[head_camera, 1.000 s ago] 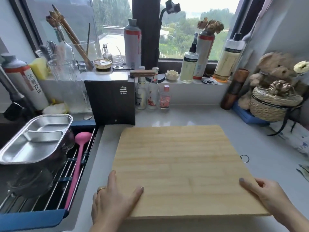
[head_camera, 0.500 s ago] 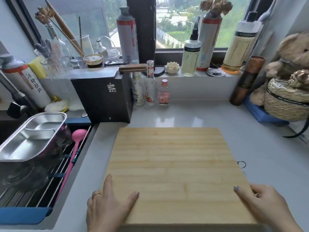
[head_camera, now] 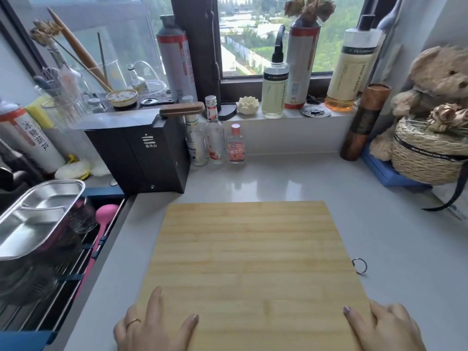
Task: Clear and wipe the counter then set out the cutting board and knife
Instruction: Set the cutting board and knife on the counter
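Both hands sat at the near corners of the pale rectangular bamboo cutting board (head_camera: 250, 269), which lay flat on the grey counter (head_camera: 395, 239).
The left hand (head_camera: 152, 328) lay straight-fingered, thumb on the wood. The right hand (head_camera: 387, 328) had its thumb on top, and I couldn't tell whether its other fingers gripped the edge. The wooden-handled cleaver (head_camera: 182, 109) lay atop the black box (head_camera: 141, 158).

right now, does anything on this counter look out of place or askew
The cleaver lies flat on top of the black box, its wooden handle jutting past the edge. The steel tray sits tilted over the sink rack. The cutting board lies flat.
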The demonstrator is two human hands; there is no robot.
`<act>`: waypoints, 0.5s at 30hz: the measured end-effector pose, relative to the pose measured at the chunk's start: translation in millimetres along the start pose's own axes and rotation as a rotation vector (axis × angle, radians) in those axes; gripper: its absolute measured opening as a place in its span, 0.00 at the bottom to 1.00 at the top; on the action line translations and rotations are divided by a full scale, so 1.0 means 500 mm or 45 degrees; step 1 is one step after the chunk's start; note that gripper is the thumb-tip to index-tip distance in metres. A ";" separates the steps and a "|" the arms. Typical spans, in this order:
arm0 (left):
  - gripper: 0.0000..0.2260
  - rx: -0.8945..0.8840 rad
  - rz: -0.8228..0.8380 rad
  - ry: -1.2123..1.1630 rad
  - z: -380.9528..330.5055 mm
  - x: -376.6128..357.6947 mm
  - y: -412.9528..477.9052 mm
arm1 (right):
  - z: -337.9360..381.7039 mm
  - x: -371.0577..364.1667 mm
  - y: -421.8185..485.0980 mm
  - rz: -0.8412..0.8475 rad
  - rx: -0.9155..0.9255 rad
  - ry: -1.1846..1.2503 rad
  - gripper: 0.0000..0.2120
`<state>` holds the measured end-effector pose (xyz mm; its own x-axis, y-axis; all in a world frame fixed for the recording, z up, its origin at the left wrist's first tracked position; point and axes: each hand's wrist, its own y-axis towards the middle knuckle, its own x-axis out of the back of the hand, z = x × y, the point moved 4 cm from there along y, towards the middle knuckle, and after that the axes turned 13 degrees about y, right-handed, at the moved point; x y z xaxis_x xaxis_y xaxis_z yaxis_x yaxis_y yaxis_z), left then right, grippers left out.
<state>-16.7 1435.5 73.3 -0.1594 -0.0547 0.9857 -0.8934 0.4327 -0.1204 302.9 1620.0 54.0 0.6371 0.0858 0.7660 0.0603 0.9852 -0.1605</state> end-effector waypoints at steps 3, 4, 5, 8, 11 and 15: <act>0.43 -0.052 -0.040 0.014 -0.017 0.007 0.013 | 0.032 0.015 0.017 0.021 0.149 -0.467 0.18; 0.42 -0.095 -0.094 -0.025 -0.029 0.014 0.022 | 0.058 0.024 0.033 -0.028 0.186 -0.500 0.24; 0.41 -0.157 -0.145 -0.117 -0.044 0.021 0.035 | 0.096 0.032 0.048 -0.077 0.206 -0.422 0.31; 0.35 -0.347 -0.249 -0.421 -0.095 0.047 0.080 | 0.269 0.006 0.073 0.070 0.431 -0.186 0.35; 0.32 -0.445 -0.228 -0.450 -0.127 0.047 0.134 | 0.442 -0.072 0.057 0.359 0.729 -0.007 0.29; 0.29 -0.442 -0.251 -0.386 -0.131 0.006 0.180 | 0.598 -0.154 0.008 0.572 0.968 0.070 0.29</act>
<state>-70.3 1533.1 73.2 -0.1624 -0.4027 0.9008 -0.7348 0.6587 0.1620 24.3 1661.7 180.4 0.5149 0.5003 0.6962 -0.7191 0.6941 0.0330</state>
